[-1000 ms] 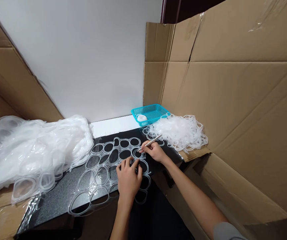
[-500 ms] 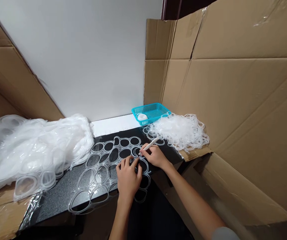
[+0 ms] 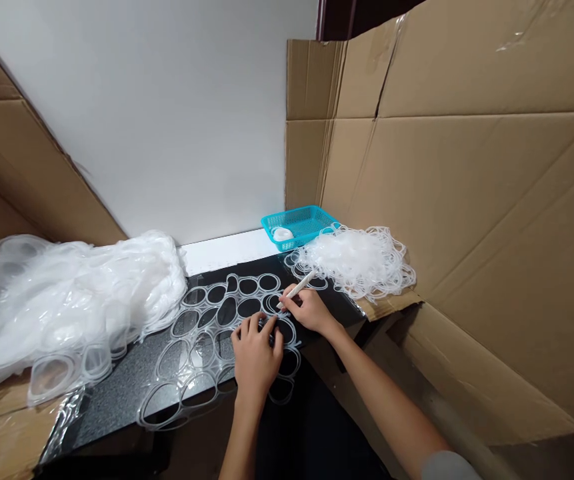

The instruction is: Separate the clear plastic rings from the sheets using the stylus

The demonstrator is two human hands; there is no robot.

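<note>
A clear sheet of joined rings (image 3: pixel 215 328) lies over the dark tabletop, its near part hanging past the front edge. My left hand (image 3: pixel 257 347) rests on this sheet with its fingers spread. In my right hand (image 3: pixel 309 308) is a slim white pen-like tool (image 3: pixel 297 288), held like a pen. The tool's lower end meets a ring near the sheet's right side, just beyond my left fingertips. Whether that end has a blade or a point is too small to tell.
A large heap of clear ring sheets (image 3: pixel 77 293) covers the left side. Loose thin rings (image 3: pixel 361 260) are piled at the right. Behind stands a turquoise basket (image 3: pixel 317 235) holding a white roll-like ring (image 3: pixel 283 234). Cardboard walls (image 3: pixel 467 187) enclose the right.
The view has shifted slightly. Both hands stay nearly in place, and the tool's lower end remains at the same ring.
</note>
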